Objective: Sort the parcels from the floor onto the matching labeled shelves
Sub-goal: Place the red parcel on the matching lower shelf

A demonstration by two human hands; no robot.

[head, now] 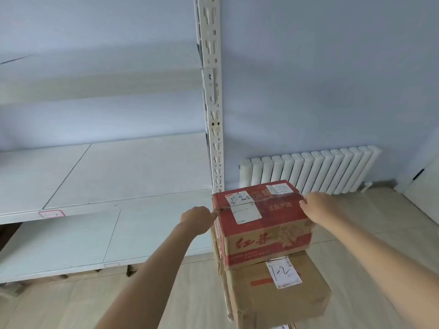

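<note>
1. Cardboard in red and tan makes up the top parcel (263,224) in your head view: red lid with two white shipping labels and clear tape across the seam, and red characters with a flower print on the tan front.
2. It sits on a plain brown parcel (280,293) whose white label reads "1-2" in black marker. The stack stands on the floor just right of the shelving.
3. Your left hand (197,219) presses against the red box's left top edge and your right hand (318,207) grips its right top edge, so both are clamped on that box from opposite sides.
4. The white shelf unit (99,210) fills the left: two bare boards at your level, each with a small red-bordered tag on its front lip, the writing too faint to read.
5. A slotted white upright (213,115) rises just behind the box.
6. Beyond are a pale blue wall, a white radiator (308,172) and a light wood floor (380,222).
</note>
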